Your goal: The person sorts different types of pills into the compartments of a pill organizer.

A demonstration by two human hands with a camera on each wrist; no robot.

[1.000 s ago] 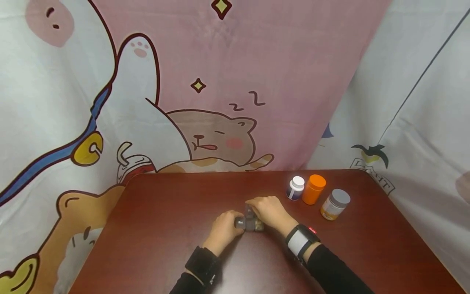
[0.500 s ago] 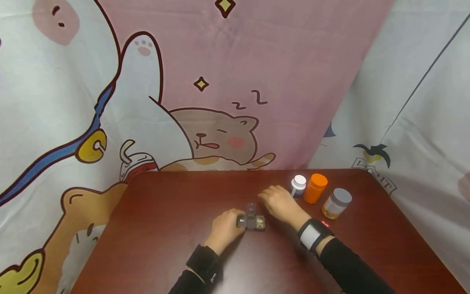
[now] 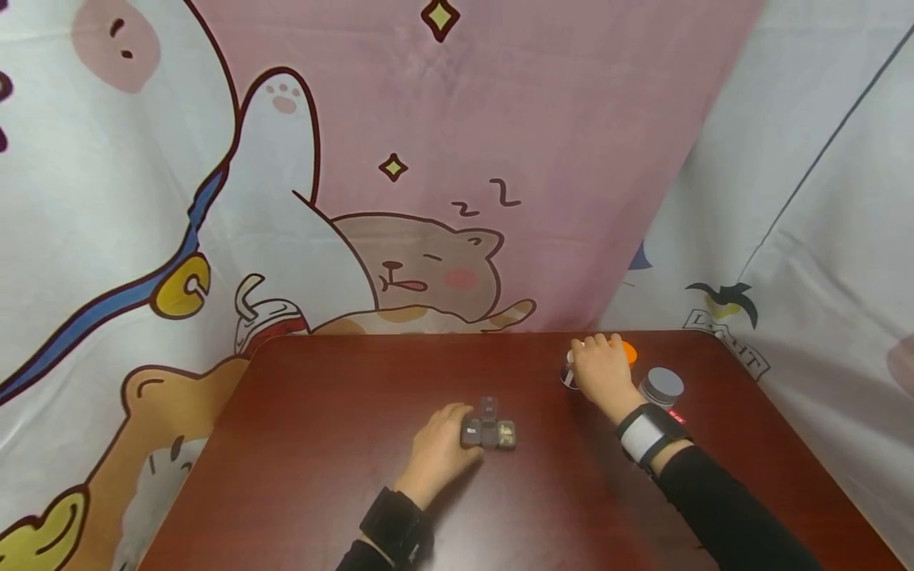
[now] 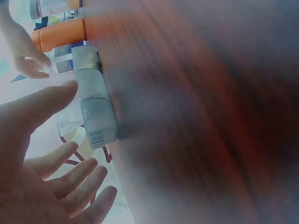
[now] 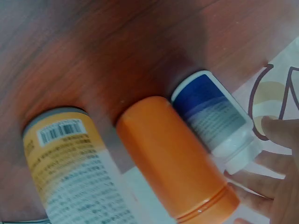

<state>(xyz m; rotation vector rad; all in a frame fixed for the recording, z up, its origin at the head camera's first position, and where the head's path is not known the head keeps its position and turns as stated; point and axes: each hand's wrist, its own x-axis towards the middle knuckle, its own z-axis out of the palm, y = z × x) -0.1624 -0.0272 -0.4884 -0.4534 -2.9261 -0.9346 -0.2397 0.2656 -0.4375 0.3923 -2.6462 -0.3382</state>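
While my left hand [image 3: 439, 444] lies slack and parted at the left end of the pill organizer [image 3: 489, 433], my right hand [image 3: 603, 373] is far nearer the white bottle [image 5: 212, 116], upright on the surface [image 3: 343, 388] beside the orange bottle [image 5: 173, 158]. Its long axis runs up toward my right grip, thumb and fingers loosely apart around the cap [image 5: 243, 158]; contact I cannot tell.

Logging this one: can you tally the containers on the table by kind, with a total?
Bottles: 2 (white-and-blue bottle, orange bottle)
Jars: 1 (grey-lidded jar)
Compartment boxes: 1 (small grey box)
Total: 4
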